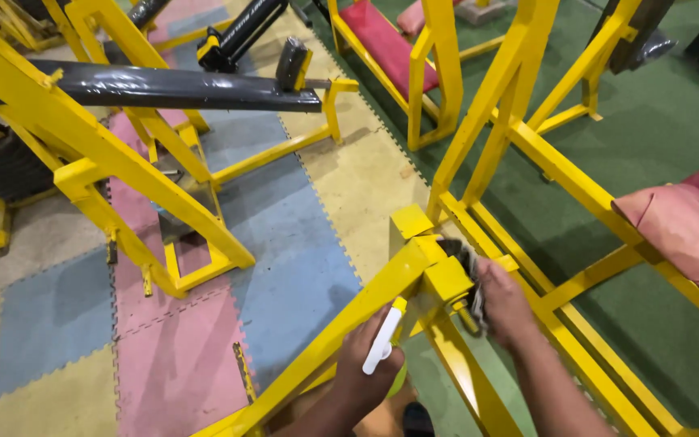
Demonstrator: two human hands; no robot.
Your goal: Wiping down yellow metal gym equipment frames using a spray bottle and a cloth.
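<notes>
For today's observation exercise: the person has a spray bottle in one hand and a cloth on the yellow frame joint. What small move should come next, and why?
Probably rub the dark cloth under the right hand across the yellow joint. The cloth is already pressed against the bracket, while the left hand holds the white spray bottle just beside it.

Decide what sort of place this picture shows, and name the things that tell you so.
Probably a gym: yellow-painted steel exercise frames with red padded benches and a black padded board stand on coloured interlocking foam floor mats.
</notes>
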